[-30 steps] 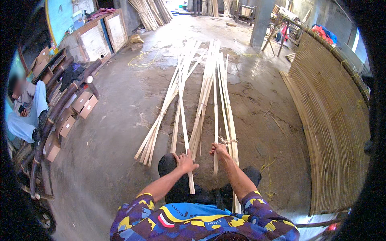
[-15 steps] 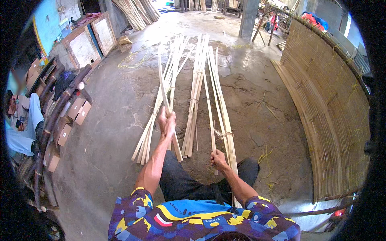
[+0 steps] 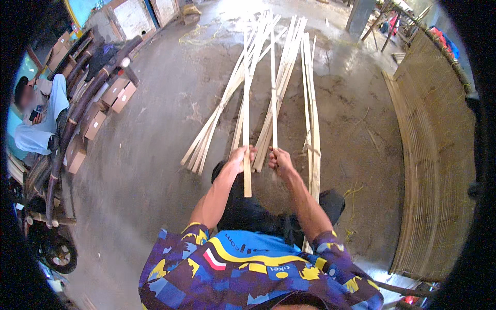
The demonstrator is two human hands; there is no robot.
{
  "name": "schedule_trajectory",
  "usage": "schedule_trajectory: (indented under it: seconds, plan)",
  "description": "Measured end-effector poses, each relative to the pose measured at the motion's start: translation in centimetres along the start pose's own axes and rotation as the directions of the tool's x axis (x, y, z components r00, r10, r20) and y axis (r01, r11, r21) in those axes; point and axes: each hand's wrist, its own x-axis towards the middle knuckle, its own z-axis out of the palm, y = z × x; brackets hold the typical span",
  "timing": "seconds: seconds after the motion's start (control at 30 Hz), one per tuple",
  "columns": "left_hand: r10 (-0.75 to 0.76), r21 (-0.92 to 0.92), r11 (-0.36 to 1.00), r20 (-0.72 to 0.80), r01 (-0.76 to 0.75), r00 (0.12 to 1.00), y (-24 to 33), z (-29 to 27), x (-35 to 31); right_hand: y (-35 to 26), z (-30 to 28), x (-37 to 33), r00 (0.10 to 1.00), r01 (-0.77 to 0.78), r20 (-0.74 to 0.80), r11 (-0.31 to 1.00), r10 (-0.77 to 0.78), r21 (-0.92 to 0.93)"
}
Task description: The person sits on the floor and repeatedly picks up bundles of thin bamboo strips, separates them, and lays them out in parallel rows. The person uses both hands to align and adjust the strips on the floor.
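My left hand (image 3: 241, 159) is closed round the lower part of a long, flat, pale bamboo strip (image 3: 247, 119), whose end sticks out below the fist. Close by on the right, my right hand (image 3: 280, 159) grips a thinner bamboo strip (image 3: 274, 103) near its lower end. Both strips point away from me, side by side over the bundles. Beneath them on the floor lie a left bundle of strips (image 3: 217, 112), a middle bundle (image 3: 281, 85) and a right bundle (image 3: 313, 124), this last tied with a cord. My hands partly cover the near ends of the middle strips.
A large slatted bamboo mat (image 3: 421, 170) stands along the right. At the left, a dark bamboo bench (image 3: 77, 124) has cardboard boxes (image 3: 119, 95) beside it, and a person (image 3: 39, 121) sits there. A wheel (image 3: 61, 254) shows at lower left. Yellow twine (image 3: 353, 192) lies on the concrete floor.
My view has swung down and left. My hands have come closer together, the left one nearer its strip's lower end. The right hand's strip now lies beside the left hand's, away from the right bundle.
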Motion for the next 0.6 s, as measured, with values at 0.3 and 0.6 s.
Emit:
schedule_trajectory:
  seconds: [0.3,0.6]
  plan:
    - [-0.038,-0.025,0.998,0.484,0.057,0.874,0.6,-0.3,-4.3,0.5,-1.9,-0.7,0.973,-0.112,0.213,0.987,0.086,0.114]
    - [-0.103,0.083,0.994,0.407,0.075,0.908,-5.3,-0.6,-5.9,2.6,-3.1,-0.6,0.996,-0.065,-0.080,0.974,0.049,-0.215]
